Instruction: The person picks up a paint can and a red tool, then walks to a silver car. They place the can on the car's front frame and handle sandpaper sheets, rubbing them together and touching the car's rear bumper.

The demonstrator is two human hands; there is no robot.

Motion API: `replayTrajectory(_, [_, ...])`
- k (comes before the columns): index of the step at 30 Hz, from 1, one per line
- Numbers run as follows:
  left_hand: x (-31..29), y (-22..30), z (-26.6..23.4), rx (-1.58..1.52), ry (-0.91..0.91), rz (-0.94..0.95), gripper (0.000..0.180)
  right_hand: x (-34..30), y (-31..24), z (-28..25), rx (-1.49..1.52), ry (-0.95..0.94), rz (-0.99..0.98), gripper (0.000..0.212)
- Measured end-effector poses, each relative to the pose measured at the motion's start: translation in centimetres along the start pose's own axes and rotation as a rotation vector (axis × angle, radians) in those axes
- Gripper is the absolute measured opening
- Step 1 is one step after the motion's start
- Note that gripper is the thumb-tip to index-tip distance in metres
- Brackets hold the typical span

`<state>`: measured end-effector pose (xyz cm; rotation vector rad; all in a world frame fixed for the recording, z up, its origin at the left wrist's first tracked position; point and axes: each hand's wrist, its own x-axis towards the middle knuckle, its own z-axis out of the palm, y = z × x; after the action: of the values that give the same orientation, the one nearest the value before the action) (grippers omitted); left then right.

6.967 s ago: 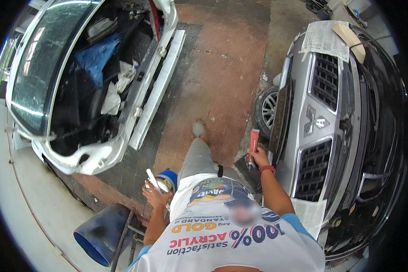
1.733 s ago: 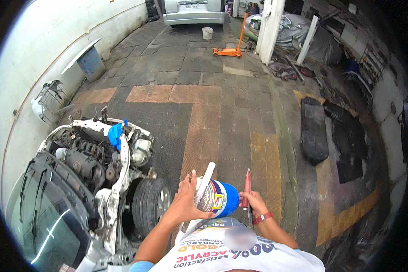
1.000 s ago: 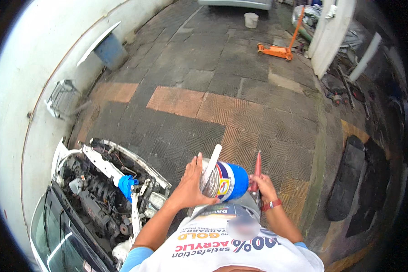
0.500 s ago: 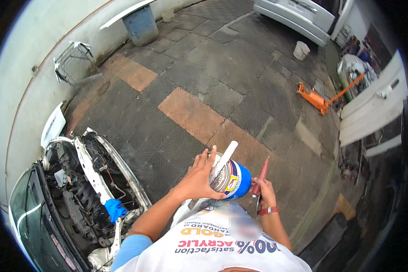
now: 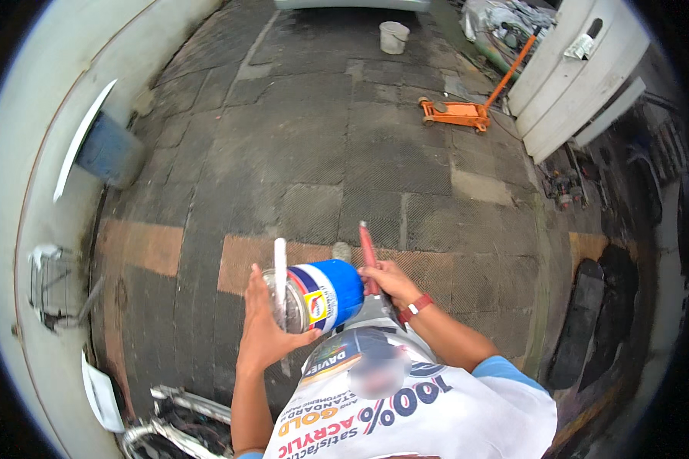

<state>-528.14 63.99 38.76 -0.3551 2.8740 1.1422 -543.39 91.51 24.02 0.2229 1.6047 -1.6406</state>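
Near the lower middle of the frame, a blue can (image 5: 333,297) with a white label appears tipped over in front of the person's shirt (image 5: 390,413), its silver end facing left. The left hand (image 5: 264,333) is spread around that end, thumb along the lower edge and the other fingers up behind it. A white stick (image 5: 281,264) lies across the silver end and pokes up past it; whether the fingers pin it there cannot be told.

At the can's right end, the right hand (image 5: 394,283) pinches a red tube (image 5: 368,251) that points to the top of the frame. Its fingertips are close against the can, though contact is unclear.

The step in hand looks like simply holding these things together, above the floor (image 5: 275,187). Any move from here calls for a firm left grip, since the can seems bulky and the stick could slide off, and for a light pinch that does not squeeze the tube. An orange jack (image 5: 458,114) stands at upper right, well apart.
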Motion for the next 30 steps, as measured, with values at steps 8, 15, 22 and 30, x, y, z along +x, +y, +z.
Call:
replayTrajectory(8, [18.7, -3.6, -2.7, -0.096, 0.045, -0.219, 0.169, 19.4, -13.2, 1.4, -0.139, -0.118, 0.109, 0.032])
replayTrajectory(15, [21.9, -5.9, 0.9, -0.113, 0.131, -0.232, 0.168, 24.6, -14.6, -1.0, -0.146, -0.156, 0.164, 0.028])
replayTrajectory(22, [24.7, -11.7, 2.1, -0.057, 0.025, -0.196, 0.168, 29.7, -9.3, -0.1, -0.116, -0.080, 0.061, 0.036])
replayTrajectory(30, [24.7, -15.5, 3.7, 0.080, -0.171, -0.164, 0.167, 29.7, -1.7, 1.0, 0.043, -0.001, 0.014, 0.038])
